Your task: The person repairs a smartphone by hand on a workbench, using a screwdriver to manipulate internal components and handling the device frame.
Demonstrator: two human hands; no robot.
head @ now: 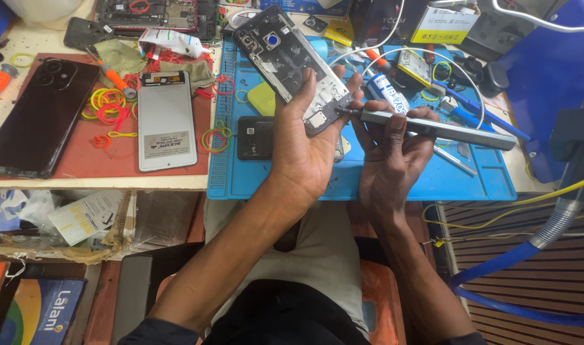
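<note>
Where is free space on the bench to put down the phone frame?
The blue mat is bare along its near edge, below the small black part and under both hands. The red mat between the two phones is narrow. The far right is crowded with tools.

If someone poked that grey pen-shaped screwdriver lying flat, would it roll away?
Probably. The grey screwdriver in the right hand looks long, round and smooth, so it would likely roll on the blue mat. It seems stiff and metal, not bendy, though its thin tip looks delicate.

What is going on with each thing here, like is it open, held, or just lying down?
Phone frame: opened up, held tilted in left hand.
Grey electric screwdriver: held in right hand, tip against the frame's lower edge.
Black phone: lying flat.
White screen panel: lying flat.
Glue tube: lying down.
</note>
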